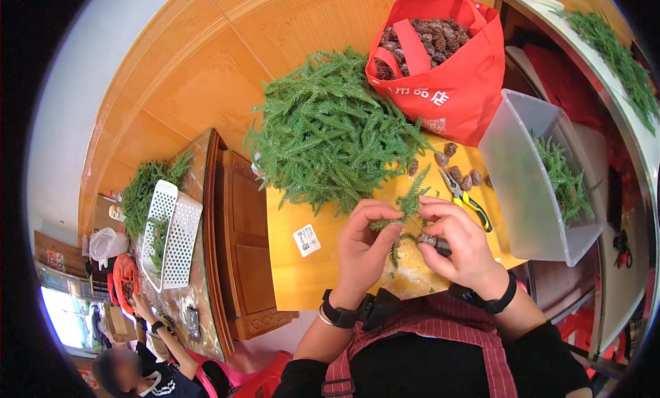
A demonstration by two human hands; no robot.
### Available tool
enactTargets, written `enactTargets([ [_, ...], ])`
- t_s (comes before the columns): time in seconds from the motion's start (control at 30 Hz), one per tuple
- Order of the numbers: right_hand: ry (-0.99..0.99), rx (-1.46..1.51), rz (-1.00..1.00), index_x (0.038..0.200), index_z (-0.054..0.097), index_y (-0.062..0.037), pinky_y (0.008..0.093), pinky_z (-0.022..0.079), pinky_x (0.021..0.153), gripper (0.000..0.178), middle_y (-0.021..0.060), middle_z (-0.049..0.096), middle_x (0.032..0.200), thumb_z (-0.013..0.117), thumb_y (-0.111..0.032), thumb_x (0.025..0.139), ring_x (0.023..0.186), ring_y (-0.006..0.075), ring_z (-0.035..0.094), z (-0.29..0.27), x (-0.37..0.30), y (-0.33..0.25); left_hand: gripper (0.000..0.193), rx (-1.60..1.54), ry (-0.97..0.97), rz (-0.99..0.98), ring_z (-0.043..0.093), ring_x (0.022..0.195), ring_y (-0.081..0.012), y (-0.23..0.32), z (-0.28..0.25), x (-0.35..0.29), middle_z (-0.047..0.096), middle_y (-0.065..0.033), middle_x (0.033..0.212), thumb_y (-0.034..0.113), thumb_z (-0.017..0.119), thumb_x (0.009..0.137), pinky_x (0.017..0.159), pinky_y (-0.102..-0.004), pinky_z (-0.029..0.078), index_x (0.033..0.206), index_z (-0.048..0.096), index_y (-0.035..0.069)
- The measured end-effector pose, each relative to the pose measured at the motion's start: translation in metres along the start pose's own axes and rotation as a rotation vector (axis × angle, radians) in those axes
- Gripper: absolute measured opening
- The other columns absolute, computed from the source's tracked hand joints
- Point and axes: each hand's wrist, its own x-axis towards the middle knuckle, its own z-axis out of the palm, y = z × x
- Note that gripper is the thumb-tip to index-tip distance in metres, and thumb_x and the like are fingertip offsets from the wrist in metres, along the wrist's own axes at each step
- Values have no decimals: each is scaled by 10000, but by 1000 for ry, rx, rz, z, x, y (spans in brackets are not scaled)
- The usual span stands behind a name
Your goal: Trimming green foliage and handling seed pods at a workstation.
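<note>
Above the near part of the yellow tabletop (295,281), both my hands are close together. My left hand (363,246) is closed, pinching an artificial green pine sprig (414,191) between thumb and fingertips. My right hand (467,246) is closed too, with a small brown pine cone (427,240) partly hidden in its fingers; its thumb and index fingertip are beside the sprig. Thin strands run between the two hands. Yellow-and-black pliers (474,209) lie just beyond my right hand, with loose pine cones (456,174) around their jaws.
A big heap of green sprigs (330,123) covers the far left tabletop. Behind it stands a red bag (454,95) full of pine cones. At right, a clear plastic bin (526,212) holds sprigs. A white label (306,240) lies left. Another person (151,370) sits at a side table with a white basket (182,240).
</note>
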Motion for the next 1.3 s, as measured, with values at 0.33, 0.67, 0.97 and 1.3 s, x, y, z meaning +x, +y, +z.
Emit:
enactTargets([
  [0.33, 69, -191, 32, 769, 557, -14, 336, 487, 695, 241, 119, 561, 882, 733, -88, 622, 863, 279, 587, -4, 9, -6, 150, -39, -74, 86, 500, 883, -135, -2, 5, -1, 506, -61, 946, -46, 581, 787, 760, -240, 413, 924, 566, 13],
  [0.67, 76, -323, 94, 801, 589, -20, 300, 463, 530, 300, 74, 596, 715, 752, -215, 643, 611, 224, 600, -1, 4, -15, 117, -45, -64, 11, 497, 868, -101, 3, 7, 0, 500, -44, 948, -2, 573, 821, 735, -215, 411, 937, 568, 8],
  [0.97, 114, -68, 219, 903, 548, -16, 271, 506, 550, 320, 87, 603, 738, 744, -63, 655, 610, 180, 615, 5, 1, -12, 150, -80, -75, 53, 496, 884, -105, 1, 11, -1, 472, -39, 959, -19, 574, 811, 755, -217, 419, 957, 555, 12],
  [1.3, 196, -86, 165, 888, 582, -23, 285, 482, 576, 273, 97, 573, 772, 703, 8, 645, 643, 205, 593, 4, 5, -21, 174, -68, -48, -17, 513, 850, -91, 10, 9, -1, 456, -48, 1003, -60, 582, 786, 640, -204, 464, 949, 561, -3],
])
